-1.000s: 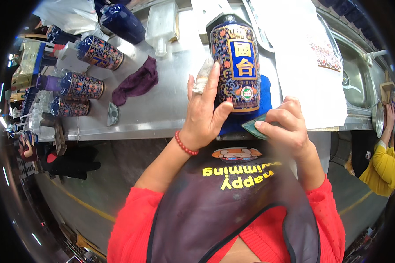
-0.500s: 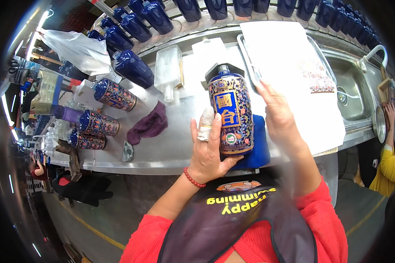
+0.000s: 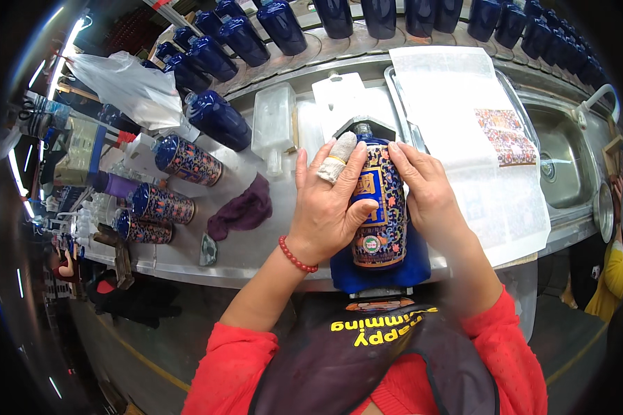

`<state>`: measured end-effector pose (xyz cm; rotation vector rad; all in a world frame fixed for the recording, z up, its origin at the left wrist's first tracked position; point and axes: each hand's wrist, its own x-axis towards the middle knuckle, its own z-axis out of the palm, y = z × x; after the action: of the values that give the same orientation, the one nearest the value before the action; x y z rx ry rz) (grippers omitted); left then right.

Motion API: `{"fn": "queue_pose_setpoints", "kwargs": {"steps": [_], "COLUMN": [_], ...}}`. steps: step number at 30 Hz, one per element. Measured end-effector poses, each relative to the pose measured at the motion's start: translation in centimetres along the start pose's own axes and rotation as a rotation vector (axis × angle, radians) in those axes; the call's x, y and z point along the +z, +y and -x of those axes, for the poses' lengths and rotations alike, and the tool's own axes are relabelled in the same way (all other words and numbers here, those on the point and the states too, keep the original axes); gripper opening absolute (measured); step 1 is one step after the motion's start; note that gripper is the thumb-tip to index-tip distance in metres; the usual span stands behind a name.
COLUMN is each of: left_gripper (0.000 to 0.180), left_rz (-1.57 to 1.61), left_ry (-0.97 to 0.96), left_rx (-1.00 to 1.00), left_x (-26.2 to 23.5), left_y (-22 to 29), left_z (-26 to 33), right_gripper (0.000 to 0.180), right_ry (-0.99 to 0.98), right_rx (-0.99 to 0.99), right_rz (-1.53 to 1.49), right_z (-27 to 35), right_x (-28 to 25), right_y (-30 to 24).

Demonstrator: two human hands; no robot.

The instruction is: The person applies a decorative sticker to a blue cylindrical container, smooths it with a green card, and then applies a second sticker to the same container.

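Blue patterned bottle (image 3: pixel 393 207) on the counter (image 3: pixel 287 183), lying label upward with its neck pointing away from the person. The left hand (image 3: pixel 329 207) rests on the left part of the bottle, fingers extended, thumb across the label; one finger wears a pale cover (image 3: pixel 336 159), and a red bead bracelet (image 3: pixel 296 256) circles the wrist. The right hand (image 3: pixel 432 194) lies along the bottle's right side, fingers extended, its thumb hidden. In neither hand is the grip curled round the bottle; both are spread flat against it. A blue cloth (image 3: pixel 349 273) extends beneath the bottle's base, and a dark angular support (image 3: pixel 384 128) stands at its neck. Left of the bottle are a crumpled purple cloth (image 3: pixel 246 207) and a small greenish piece (image 3: pixel 208 250); farther left, three patterned bottles (image 3: pixel 190 160). Beyond the bottle's neck to the left are a clear vessel (image 3: pixel 272 124) and a plain blue bottle (image 3: pixel 218 119). Right of the bottle lies white paper (image 3: pixel 450 111) bearing a patterned print (image 3: pixel 507 138), with a metal sink (image 3: pixel 564 152) farther right. Well beyond the bottle stands a row of blue bottles (image 3: pixel 336 15).
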<state>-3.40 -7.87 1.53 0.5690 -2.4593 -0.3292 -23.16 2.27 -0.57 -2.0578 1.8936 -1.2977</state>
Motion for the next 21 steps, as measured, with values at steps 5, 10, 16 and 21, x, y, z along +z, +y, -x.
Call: {"fn": "queue_pose_setpoints", "kwargs": {"steps": [5, 10, 16, 21], "left_gripper": [0.076, 0.064, 0.043, 0.041], "left_rz": [0.012, 0.079, -0.045, -0.041], "left_ry": [0.001, 0.011, -0.038, -0.032], "left_rx": [0.005, -0.012, 0.1, 0.103], "left_x": [0.2, -0.1, -0.3, -0.3], "left_y": [0.1, -0.1, -0.2, 0.0], "left_z": [-0.5, -0.9, -2.3, -2.9], "right_gripper": [0.068, 0.07, 0.075, 0.076], "right_ry": [0.002, 0.015, -0.068, -0.084], "right_rx": [-0.009, 0.052, 0.049, 0.085], "right_rz": [-0.017, -0.006, 0.011, 0.0], "right_z": [-0.1, 1.3, 4.6, 5.3], "right_x": [0.1, -0.6, -0.7, -0.6], "right_y": [0.3, -0.4, -2.1, -2.2]}}
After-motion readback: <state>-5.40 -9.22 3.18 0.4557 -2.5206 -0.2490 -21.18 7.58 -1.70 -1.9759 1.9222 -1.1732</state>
